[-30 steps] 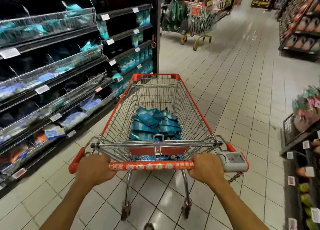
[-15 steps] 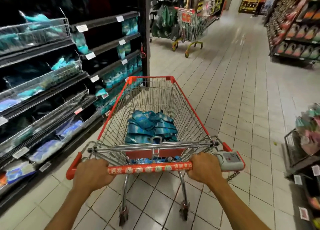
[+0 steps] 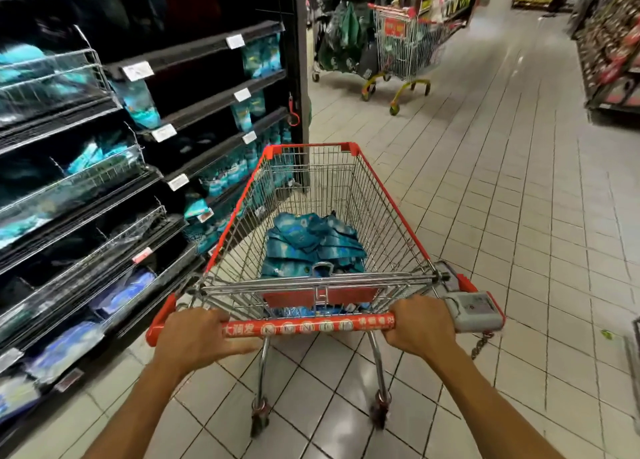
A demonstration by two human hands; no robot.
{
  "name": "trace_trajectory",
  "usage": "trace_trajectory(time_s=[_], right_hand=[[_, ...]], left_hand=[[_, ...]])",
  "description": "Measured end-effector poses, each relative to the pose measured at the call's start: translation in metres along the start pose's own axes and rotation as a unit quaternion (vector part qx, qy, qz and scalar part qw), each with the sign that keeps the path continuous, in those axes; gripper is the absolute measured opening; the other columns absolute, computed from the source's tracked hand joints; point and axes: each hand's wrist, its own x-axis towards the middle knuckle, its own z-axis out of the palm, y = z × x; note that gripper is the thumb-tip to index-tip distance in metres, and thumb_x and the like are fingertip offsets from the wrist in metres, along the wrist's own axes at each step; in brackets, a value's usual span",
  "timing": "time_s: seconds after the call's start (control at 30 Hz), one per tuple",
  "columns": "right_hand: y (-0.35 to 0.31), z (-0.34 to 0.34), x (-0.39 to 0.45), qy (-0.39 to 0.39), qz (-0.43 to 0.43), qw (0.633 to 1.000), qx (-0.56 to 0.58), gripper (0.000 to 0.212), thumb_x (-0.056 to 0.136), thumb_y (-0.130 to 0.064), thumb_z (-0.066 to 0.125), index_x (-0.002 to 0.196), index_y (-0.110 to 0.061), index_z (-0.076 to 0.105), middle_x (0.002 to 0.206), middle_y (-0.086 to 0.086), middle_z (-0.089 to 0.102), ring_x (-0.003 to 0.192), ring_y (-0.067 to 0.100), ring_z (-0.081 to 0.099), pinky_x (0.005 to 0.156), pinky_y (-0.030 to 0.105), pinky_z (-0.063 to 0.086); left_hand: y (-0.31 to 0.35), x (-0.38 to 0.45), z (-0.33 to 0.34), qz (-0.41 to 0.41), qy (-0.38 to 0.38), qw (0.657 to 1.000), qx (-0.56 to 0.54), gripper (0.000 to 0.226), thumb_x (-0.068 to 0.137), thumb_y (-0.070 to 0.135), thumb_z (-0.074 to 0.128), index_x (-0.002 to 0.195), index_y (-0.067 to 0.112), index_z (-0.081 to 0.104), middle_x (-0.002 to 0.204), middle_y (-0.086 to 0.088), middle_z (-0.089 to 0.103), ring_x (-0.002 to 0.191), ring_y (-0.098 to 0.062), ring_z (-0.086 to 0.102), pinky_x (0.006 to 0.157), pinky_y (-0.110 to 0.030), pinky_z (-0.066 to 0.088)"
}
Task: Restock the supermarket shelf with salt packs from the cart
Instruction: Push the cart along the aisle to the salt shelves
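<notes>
A red-rimmed wire cart [image 3: 391, 195] stands in the aisle in front of me. A heap of blue-green salt packs [image 3: 311, 244] lies in its basket. My left hand [image 3: 194, 337] grips the left end of the red handle bar [image 3: 308, 327]. My right hand [image 3: 419, 323] grips the right end, beside a grey coin lock [image 3: 474, 311]. The black shelf unit [image 3: 194, 51] runs along the left, with a few upright blue packs [image 3: 261, 55] and long bare stretches.
A second cart [image 3: 405, 43] with yellow legs stands far ahead by hanging green bags [image 3: 343, 32]. Stocked shelves [image 3: 613, 43] line the right side of the aisle. White tiled floor [image 3: 502, 181] stretches ahead and to the right.
The cart and I have rolled forward along the left shelf, toward its far end. Both hands have stayed on the handle bar.
</notes>
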Motion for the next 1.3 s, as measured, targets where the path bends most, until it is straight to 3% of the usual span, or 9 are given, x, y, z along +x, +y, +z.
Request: trace_trajectory(time_s=[0.1,0.17,0.3,0.4,0.47,0.6,0.77,1.17,1.3], right_hand=[[0.021,-0.004,0.054,-0.009,-0.012,1.000,0.001,0.027,0.068,-0.057,0.054,0.061,-0.031,0.051,0.048,-0.011,0.039,0.051,0.010,0.047,0.051,0.022,0.031],[0.032,-0.007,0.085,-0.012,-0.014,1.000,0.010,0.032,0.072,-0.062,0.053,0.072,-0.031,0.062,0.055,-0.012,0.048,0.057,0.010,0.054,0.056,0.023,0.039],[0.041,-0.012,0.140,0.038,-0.012,0.998,0.046,0.045,0.069,-0.074,0.056,0.080,-0.031,0.062,0.070,-0.010,0.066,0.067,0.012,0.066,0.064,0.027,0.048],[0.024,-0.018,0.185,0.051,-0.042,0.997,0.040,0.046,0.066,-0.073,0.066,0.076,-0.028,0.064,0.065,-0.007,0.067,0.058,0.013,0.065,0.056,0.026,0.046],[0.014,-0.022,0.216,0.031,-0.053,0.998,0.035,0.043,0.071,-0.068,0.066,0.080,-0.025,0.067,0.070,-0.005,0.069,0.063,0.016,0.066,0.061,0.027,0.048],[0.021,-0.021,0.279,0.020,-0.039,0.999,0.017,0.041,0.074,-0.062,0.059,0.085,-0.024,0.069,0.072,-0.005,0.066,0.063,0.017,0.062,0.059,0.027,0.042],[0.037,-0.021,0.348,0.017,-0.028,0.999,0.030,0.044,0.072,-0.063,0.054,0.085,-0.024,0.071,0.071,-0.007,0.068,0.065,0.017,0.067,0.064,0.029,0.055],[0.109,-0.025,0.479,0.013,-0.039,0.999,0.029,0.047,0.069,-0.069,0.050,0.075,-0.025,0.066,0.068,-0.007,0.064,0.063,0.017,0.065,0.064,0.028,0.052],[0.139,-0.023,0.501,0.001,-0.042,0.999,0.022,0.047,0.071,-0.070,0.049,0.073,-0.026,0.065,0.063,-0.009,0.060,0.061,0.014,0.062,0.066,0.027,0.054]], left_hand=[[0.004,0.052,0.002,-0.008,0.002,1.000,-0.030,0.086,0.052,0.107,0.017,0.066,0.036,0.064,0.043,0.013,0.055,0.039,0.004,0.051,0.041,-0.015,0.037],[0.008,0.086,0.003,-0.015,0.002,0.999,-0.037,0.085,0.053,0.107,0.016,0.063,0.036,0.062,0.041,0.013,0.054,0.036,0.003,0.050,0.039,-0.015,0.036],[0.011,0.149,0.004,-0.028,-0.009,0.999,-0.022,0.085,0.051,0.107,0.012,0.058,0.034,0.055,0.041,0.012,0.051,0.038,0.003,0.049,0.040,-0.016,0.039],[0.012,0.196,0.006,-0.045,-0.022,0.999,-0.017,0.088,0.049,0.108,0.011,0.057,0.032,0.054,0.042,0.012,0.051,0.040,0.002,0.050,0.044,-0.018,0.046],[0.013,0.226,0.006,-0.054,-0.026,0.998,-0.006,0.090,0.047,0.109,0.011,0.055,0.031,0.054,0.042,0.012,0.051,0.040,0.001,0.050,0.045,-0.020,0.048],[0.014,0.282,0.004,-0.054,-0.010,0.998,0.007,0.093,0.046,0.109,0.011,0.047,0.024,0.049,0.035,0.011,0.042,0.034,-0.001,0.043,0.041,-0.017,0.039],[0.013,0.354,-0.004,-0.031,0.000,0.999,0.021,0.099,0.043,0.109,0.005,0.055,0.024,0.053,0.044,0.011,0.049,0.043,-0.004,0.049,0.045,-0.021,0.039],[0.054,0.472,-0.024,-0.040,0.018,0.999,0.012,0.097,0.048,0.107,0.002,0.054,0.022,0.048,0.042,0.007,0.045,0.037,-0.001,0.038,0.040,-0.022,0.025],[0.079,0.489,-0.026,-0.046,0.018,0.999,-0.006,0.100,0.051,0.106,0.002,0.057,0.022,0.055,0.047,0.010,0.051,0.043,-0.005,0.049,0.046,-0.021,0.039]])
